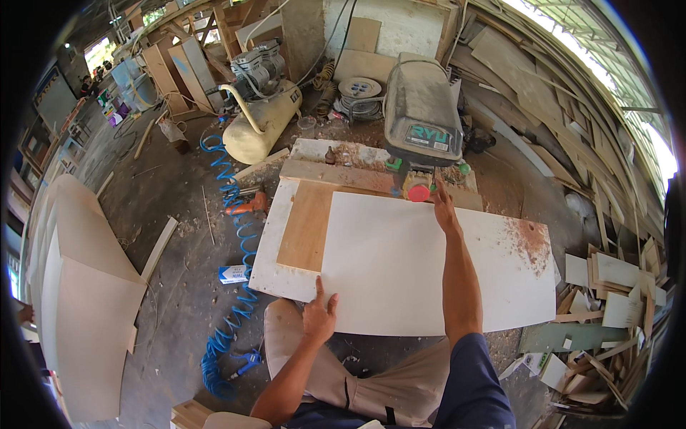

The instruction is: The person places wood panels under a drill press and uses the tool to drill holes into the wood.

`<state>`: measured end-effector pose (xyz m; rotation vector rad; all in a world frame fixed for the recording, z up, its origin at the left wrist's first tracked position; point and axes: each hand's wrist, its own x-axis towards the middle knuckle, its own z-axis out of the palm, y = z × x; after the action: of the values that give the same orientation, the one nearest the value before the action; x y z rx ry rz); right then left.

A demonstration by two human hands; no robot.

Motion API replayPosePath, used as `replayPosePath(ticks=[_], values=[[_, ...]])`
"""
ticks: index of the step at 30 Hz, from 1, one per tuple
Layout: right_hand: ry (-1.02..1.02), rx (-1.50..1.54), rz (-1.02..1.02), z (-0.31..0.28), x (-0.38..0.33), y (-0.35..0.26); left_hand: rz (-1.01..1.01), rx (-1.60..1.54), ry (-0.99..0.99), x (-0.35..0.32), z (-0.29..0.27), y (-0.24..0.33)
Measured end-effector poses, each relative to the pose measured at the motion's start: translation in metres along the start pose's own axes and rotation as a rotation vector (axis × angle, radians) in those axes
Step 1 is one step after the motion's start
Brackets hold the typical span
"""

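A large white panel point(393, 268) lies over a whitish board point(275, 275), beside a plain brown wood strip point(307, 227). My left hand point(319, 316) is at the panel's near left corner, index finger stretched along the edge and thumb apart, holding nothing. Across the panel reaches my right arm; my right hand point(444, 207) is at the far edge, fingers extended beside a round red piece point(418, 193). Whether its fingertips touch that piece is too small to tell. Reddish-brown dust point(530, 242) covers the panel's right end.
Beyond the boards stand a dusty dark casing point(424, 107), a cable reel point(359, 89) and a cream air compressor point(263, 121). A coiled blue hose point(244, 247) with a blue air gun point(246, 362) runs on the left, past an orange drill point(248, 204). Wood offcuts point(614, 286) pile at right.
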<state>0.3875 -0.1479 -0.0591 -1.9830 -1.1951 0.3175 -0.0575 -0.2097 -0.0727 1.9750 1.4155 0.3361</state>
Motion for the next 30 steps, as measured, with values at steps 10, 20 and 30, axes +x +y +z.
replayPosePath(ticks=[10, 20, 30], values=[[0.279, -0.006, -0.103, 0.031, -0.010, 0.011, -0.029, 0.319, -0.275, 0.014, -0.013, 0.046], [0.337, -0.027, -0.033, 0.042, -0.011, 0.013, 0.435, 0.553, -0.242, 0.096, -0.016, 0.057], [0.424, -0.066, -0.098, 0.046, -0.014, 0.006, 0.770, 0.588, -0.317, 0.305, -0.037, 0.084]])
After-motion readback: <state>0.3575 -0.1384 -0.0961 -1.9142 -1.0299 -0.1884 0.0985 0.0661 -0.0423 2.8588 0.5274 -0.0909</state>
